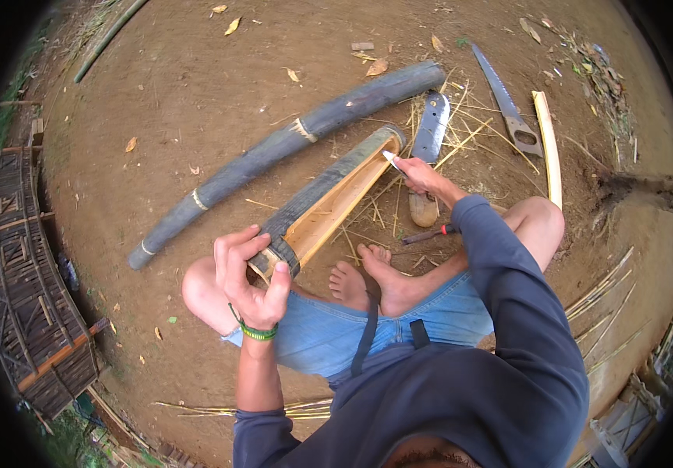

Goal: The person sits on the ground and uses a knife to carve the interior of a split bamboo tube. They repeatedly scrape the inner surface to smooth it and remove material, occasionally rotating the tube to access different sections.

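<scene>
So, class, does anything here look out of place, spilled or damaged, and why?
Pale splinters lie strewn over the dirt, and a red-and-black tool lies near the bare feet, which looks untidy and perhaps risky. The bamboo tube is open along one side, but straight edges suggest cutting, not damage.

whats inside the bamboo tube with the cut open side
Inside the bamboo tube, pale tan inner wall shows. The right hand holds a knife at the opening, near the far end. The hollow under the dark uncut side is hidden.
</scene>
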The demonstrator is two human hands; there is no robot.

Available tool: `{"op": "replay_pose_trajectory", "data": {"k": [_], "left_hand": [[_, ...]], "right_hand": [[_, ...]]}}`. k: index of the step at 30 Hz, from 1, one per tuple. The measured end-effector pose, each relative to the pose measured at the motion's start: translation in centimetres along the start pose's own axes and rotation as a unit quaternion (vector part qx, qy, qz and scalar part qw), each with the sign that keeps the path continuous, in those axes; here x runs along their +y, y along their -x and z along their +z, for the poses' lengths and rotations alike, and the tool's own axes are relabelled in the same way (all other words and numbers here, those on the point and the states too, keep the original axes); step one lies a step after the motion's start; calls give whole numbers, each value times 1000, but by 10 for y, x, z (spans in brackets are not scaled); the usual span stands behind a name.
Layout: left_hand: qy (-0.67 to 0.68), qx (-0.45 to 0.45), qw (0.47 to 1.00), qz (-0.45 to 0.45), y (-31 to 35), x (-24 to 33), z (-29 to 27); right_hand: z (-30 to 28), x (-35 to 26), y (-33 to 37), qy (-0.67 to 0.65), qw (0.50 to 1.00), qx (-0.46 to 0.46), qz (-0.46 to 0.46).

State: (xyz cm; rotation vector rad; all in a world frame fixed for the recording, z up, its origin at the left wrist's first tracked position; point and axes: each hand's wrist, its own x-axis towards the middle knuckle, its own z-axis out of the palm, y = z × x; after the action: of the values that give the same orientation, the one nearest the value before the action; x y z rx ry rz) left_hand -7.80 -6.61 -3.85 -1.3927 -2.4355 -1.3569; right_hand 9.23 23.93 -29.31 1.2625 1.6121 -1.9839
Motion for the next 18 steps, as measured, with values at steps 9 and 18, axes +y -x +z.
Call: {"op": "replay_pose_trajectory", "data": {"k": [9, 18], "left_hand": [[17, 8, 1000, -12, 7, -9, -1], [35, 41, 998, -43, 24, -18, 1]], "right_hand": [[80, -45, 83, 108, 983, -93, -113], [44, -23, 58, 10, 999, 30, -43]]}}
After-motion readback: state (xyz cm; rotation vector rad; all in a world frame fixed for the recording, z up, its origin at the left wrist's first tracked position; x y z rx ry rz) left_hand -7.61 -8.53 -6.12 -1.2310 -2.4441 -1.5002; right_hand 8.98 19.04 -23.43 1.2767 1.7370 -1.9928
